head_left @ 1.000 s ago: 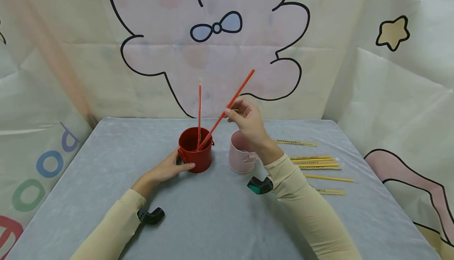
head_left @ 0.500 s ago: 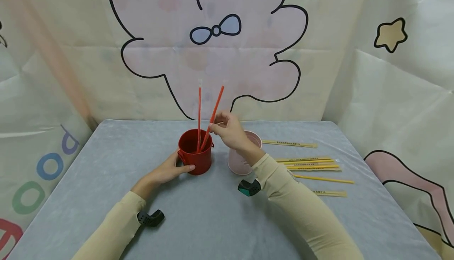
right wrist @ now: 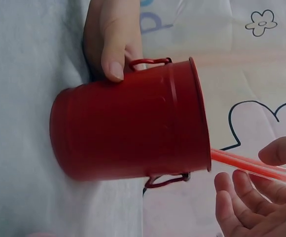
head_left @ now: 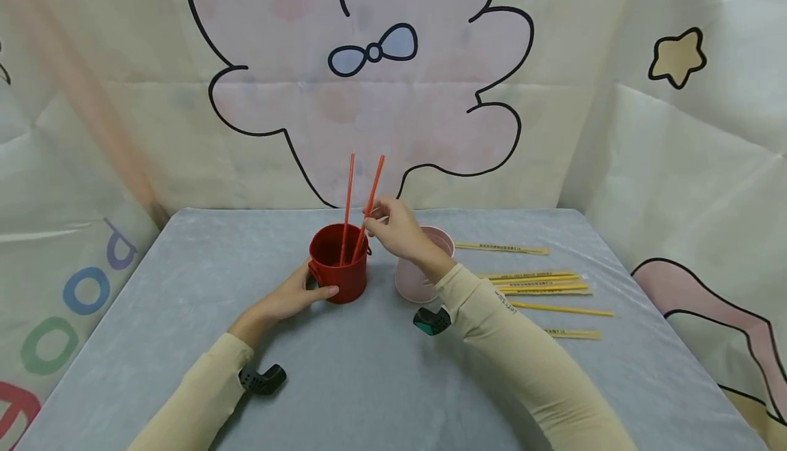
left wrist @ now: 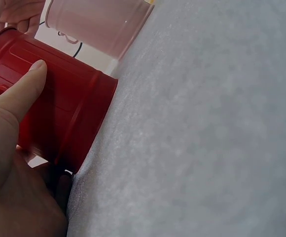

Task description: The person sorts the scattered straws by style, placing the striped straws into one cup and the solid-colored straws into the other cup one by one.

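A small red metal bucket stands upright on the table, gripped low on its left side by my left hand. In the left wrist view, the thumb lies along the bucket wall. Two red drinking straws lean inside it, the left straw and the right straw. Beside the right straw, just above the bucket's rim, is my right hand. The right wrist view has its thumb and fingertips spread apart, with the straws passing between them. Their lower ends are hidden inside the bucket.
A pink bucket stands right of the red one, partly behind my right forearm. Several yellow straws and paper-wrapped straws lie at the table's right. A grey-blue cloth covers the table. A printed curtain hangs behind.
My right hand has come left and down, bringing the right straw to a steeper lean in the red bucket; its fingers have now parted. The left straw has tipped slightly right. The left hand stays put.
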The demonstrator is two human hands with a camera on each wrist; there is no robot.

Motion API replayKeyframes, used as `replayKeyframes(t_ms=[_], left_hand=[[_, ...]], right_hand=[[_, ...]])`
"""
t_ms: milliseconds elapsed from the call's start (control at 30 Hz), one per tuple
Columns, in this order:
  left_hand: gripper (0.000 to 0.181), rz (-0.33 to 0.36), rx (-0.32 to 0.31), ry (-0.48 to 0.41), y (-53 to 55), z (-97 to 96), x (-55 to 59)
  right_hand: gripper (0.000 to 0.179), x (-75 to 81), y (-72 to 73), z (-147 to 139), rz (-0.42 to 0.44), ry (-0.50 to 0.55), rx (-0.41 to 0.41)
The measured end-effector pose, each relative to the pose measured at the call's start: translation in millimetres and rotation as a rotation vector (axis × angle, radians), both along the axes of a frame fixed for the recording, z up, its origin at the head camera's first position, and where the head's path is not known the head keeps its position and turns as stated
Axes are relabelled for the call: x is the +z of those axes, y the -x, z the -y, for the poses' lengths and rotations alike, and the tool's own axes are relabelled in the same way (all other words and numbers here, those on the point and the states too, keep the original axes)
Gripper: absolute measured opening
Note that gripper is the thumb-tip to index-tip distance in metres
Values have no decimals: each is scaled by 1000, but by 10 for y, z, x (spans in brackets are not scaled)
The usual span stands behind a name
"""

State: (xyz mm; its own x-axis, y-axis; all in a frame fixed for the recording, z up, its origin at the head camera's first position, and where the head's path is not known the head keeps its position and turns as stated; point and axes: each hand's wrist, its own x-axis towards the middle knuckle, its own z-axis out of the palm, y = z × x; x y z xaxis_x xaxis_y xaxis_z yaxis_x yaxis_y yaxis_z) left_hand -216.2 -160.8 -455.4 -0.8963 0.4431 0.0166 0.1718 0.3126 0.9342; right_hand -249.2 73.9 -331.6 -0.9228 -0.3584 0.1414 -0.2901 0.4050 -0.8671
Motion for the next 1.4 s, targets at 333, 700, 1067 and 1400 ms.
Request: replayKeyframes(t_ms=[333,700,1067,1400], left_hand=[[76,18,9,18,-16,-8,55],[77,0,-2,11,-42,23,35],[79,22,4,-2,-22,-5,26],[77,16,-2,-6,-13,26,32]], right_hand=[[34,136,-31,-243,39,-155,9],[33,214,-78,-501,-120,-98,140],[32,198,-285,-901,-161,-97,105],[32,71,-450,-1401,-203,-169,3]])
